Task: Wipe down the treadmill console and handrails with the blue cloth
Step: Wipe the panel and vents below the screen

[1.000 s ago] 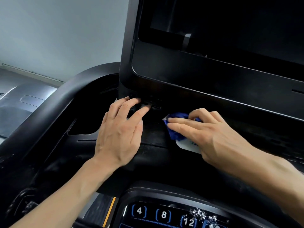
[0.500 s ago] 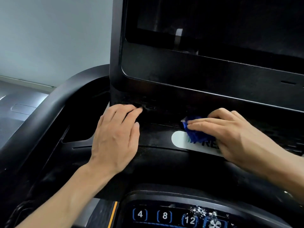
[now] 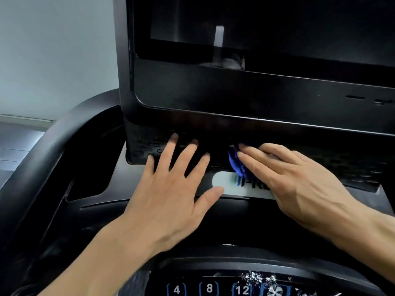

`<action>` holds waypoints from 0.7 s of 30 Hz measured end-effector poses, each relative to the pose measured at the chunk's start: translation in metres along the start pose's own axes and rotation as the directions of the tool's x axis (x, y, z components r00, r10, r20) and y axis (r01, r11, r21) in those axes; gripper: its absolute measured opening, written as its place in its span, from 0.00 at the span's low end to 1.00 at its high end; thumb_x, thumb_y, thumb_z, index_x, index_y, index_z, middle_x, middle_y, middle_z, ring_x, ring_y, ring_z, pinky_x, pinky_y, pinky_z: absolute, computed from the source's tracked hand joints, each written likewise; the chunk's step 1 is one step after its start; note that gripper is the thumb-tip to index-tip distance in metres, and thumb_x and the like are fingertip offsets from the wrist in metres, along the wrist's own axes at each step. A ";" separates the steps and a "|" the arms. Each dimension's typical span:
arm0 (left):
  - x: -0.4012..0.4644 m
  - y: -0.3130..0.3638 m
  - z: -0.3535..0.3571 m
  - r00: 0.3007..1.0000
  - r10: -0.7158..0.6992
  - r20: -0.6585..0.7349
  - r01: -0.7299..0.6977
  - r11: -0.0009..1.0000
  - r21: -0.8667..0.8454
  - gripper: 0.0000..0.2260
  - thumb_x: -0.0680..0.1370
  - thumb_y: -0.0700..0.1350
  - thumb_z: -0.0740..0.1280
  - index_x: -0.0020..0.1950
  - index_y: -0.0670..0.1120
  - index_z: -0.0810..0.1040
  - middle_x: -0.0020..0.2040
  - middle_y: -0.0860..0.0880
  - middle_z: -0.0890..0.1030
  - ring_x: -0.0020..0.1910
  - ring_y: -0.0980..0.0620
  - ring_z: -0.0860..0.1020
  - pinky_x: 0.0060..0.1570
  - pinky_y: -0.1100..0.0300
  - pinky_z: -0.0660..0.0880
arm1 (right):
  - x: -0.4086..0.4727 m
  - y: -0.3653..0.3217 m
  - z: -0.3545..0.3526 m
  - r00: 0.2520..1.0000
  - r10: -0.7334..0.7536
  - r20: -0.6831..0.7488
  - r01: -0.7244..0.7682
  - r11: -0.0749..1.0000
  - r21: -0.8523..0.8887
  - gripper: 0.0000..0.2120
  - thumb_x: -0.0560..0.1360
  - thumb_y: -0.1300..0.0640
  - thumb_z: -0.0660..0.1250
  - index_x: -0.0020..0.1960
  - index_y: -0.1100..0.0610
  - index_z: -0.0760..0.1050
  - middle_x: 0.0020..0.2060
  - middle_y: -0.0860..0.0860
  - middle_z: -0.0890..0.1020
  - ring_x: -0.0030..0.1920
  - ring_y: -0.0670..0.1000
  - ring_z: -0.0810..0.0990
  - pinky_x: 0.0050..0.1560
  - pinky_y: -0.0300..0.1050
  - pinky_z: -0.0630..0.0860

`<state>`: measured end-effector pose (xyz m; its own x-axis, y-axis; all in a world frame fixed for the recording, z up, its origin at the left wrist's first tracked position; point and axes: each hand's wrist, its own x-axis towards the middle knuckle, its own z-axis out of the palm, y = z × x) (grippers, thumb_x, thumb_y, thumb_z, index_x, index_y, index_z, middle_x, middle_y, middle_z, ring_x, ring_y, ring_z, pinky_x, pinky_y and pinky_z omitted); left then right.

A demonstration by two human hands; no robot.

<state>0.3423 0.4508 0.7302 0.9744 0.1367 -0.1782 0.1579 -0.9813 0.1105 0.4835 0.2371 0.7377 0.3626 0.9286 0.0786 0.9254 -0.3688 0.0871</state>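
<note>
The black treadmill console [image 3: 235, 92] fills the view, with its dark screen [image 3: 277, 39] above. My right hand [image 3: 299, 182] presses the bunched blue cloth [image 3: 235, 163] with straight fingers against the ledge at the foot of the screen housing. Most of the cloth is hidden under the hand, and only its left edge shows. My left hand [image 3: 171, 189] lies flat on the ledge beside it. Its fingers are spread, with the tips on the slotted strip under the housing. It holds nothing. The curved black handrail [image 3: 53, 146] runs along the left.
A white logo badge [image 3: 226, 184] sits on the ledge, partly under my right hand. A keypad with numbers 4, 8 and 12 [image 3: 209, 288] lies at the bottom, with white specks on it. A grey machine cover [image 3: 12, 150] and a pale wall lie to the left.
My right hand slid the cloth to the right over the badge, then up towards the housing. My left hand's fingers have spread apart and flattened on the ledge.
</note>
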 end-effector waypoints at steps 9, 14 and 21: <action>-0.001 -0.001 -0.001 1.000 0.021 0.013 -0.022 0.999 0.041 0.39 0.77 0.72 0.32 0.83 0.54 0.49 0.83 0.50 0.48 0.81 0.43 0.40 0.77 0.38 0.56 | -0.003 0.000 -0.004 0.998 0.056 -0.030 -0.058 0.997 -0.058 0.27 0.76 0.67 0.52 0.74 0.67 0.68 0.70 0.60 0.73 0.63 0.62 0.75 0.52 0.56 0.81; 0.000 0.000 0.004 1.000 0.026 0.011 -0.027 0.997 0.072 0.38 0.80 0.71 0.37 0.82 0.50 0.59 0.81 0.46 0.58 0.81 0.39 0.50 0.71 0.34 0.65 | 0.022 -0.018 -0.003 0.991 0.054 -0.125 -0.065 0.995 -0.082 0.25 0.77 0.65 0.50 0.71 0.67 0.71 0.58 0.60 0.77 0.53 0.59 0.77 0.39 0.43 0.75; 0.000 -0.003 0.006 0.999 0.038 -0.029 -0.035 0.996 0.077 0.38 0.80 0.71 0.37 0.82 0.51 0.57 0.82 0.46 0.57 0.82 0.40 0.48 0.71 0.34 0.65 | 0.013 -0.012 0.001 0.980 0.125 -0.158 -0.138 0.988 -0.070 0.28 0.74 0.66 0.52 0.73 0.65 0.71 0.54 0.60 0.75 0.47 0.59 0.71 0.38 0.52 0.78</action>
<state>0.3413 0.4527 0.7237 0.9840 0.1034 -0.1454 0.1104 -0.9930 0.0408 0.4772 0.2532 0.7371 0.4537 0.8570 0.2443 0.8568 -0.4949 0.1449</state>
